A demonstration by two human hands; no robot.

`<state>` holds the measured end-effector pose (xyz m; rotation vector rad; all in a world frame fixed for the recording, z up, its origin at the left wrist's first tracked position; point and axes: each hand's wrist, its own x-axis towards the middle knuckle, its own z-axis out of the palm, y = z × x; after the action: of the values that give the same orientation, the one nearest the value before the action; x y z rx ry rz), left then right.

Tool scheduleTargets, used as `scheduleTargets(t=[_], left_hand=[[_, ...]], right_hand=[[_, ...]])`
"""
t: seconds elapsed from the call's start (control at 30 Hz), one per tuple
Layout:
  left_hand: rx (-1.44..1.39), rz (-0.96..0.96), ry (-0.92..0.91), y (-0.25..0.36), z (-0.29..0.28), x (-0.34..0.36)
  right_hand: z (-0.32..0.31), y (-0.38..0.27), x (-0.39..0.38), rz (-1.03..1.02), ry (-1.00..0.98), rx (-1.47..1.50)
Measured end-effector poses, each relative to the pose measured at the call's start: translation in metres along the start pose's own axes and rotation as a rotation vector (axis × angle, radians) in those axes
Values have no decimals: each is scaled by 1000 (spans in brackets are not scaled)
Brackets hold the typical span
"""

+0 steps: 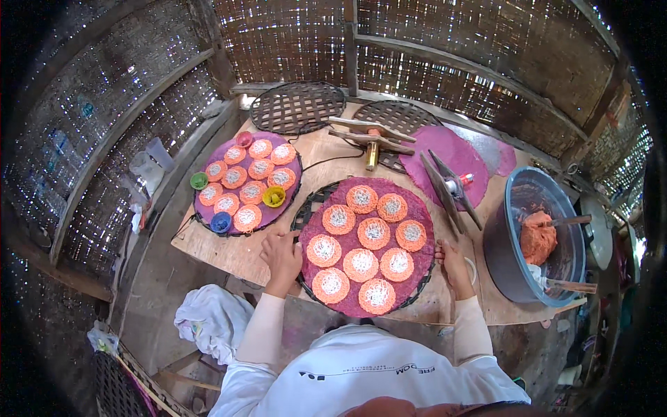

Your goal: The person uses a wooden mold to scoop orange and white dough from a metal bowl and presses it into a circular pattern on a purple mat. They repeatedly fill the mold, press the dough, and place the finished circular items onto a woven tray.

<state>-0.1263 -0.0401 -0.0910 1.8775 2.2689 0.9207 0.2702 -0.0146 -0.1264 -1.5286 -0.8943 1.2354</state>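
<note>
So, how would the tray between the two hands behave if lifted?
The lattice tray looks evenly round, so likely lifts stiff. The ragged-edged purple cloth may wrinkle or shift. The orange rounds sit flat on top, so tilting could slide them.

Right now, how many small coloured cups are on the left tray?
4 on the tray: pink cup at the far edge, green cup at left, yellow cup at right, blue cup nearest.
</note>
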Motion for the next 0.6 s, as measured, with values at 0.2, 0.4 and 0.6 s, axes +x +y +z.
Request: scheduleTargets(t=[0.2,0.4,0.6], left_hand=[[67,-14,-67,3,4,15],[45,-52,-67,8,1,22],[-108,-60,-148,-21,24,27]], right_hand=[[0,-2,-3,3,-59,-48],[-3,-5,1,20,-98,-14],[0,-23,-9,25,-143,37]])
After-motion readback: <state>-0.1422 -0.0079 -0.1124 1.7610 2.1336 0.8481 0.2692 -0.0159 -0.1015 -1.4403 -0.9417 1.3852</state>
